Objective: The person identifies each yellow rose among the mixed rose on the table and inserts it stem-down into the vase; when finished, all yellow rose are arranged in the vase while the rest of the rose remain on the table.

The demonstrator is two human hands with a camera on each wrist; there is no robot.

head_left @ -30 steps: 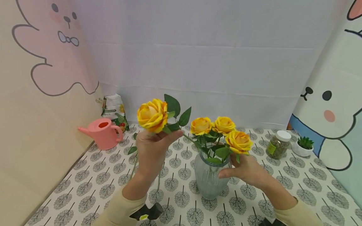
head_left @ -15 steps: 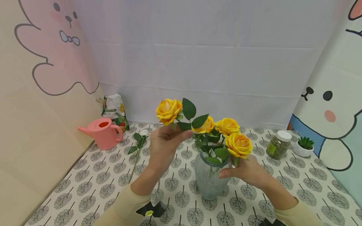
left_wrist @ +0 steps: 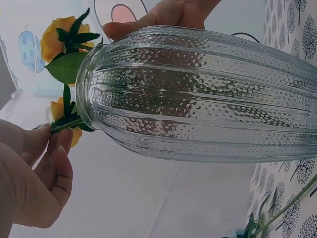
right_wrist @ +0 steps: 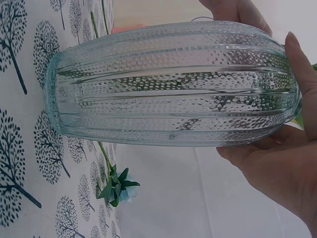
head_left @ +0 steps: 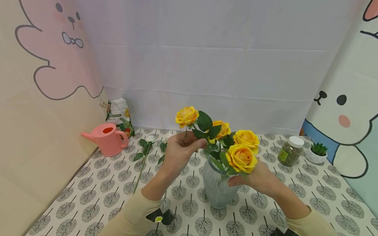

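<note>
A ribbed clear glass vase [head_left: 218, 190] stands upright on the table, holding several yellow roses [head_left: 241, 158]. My left hand [head_left: 179, 153] pinches the green stem [left_wrist: 67, 126] of another yellow rose [head_left: 187, 116] between thumb and fingers. That stem slants into the vase mouth, while its bloom leans left above my hand. Around the vase's right side, just under the rim, my right hand [head_left: 257, 178] grips the glass, with thumb and fingers spread on it in the right wrist view. How deep the held stem reaches is unclear through the textured glass.
White roses [head_left: 150, 139] with long stems lie on the tree-print tablecloth [head_left: 112, 183] left of the vase. A pink watering can [head_left: 109, 141] and a printed bag [head_left: 118, 113] stand far left. At the right are a lidded jar [head_left: 290, 151] and a potted succulent [head_left: 317, 153].
My left hand has moved right with its yellow rose, closer to the vase. The blooms in the vase have shifted rightward and forward. The right hand stays on the vase.
</note>
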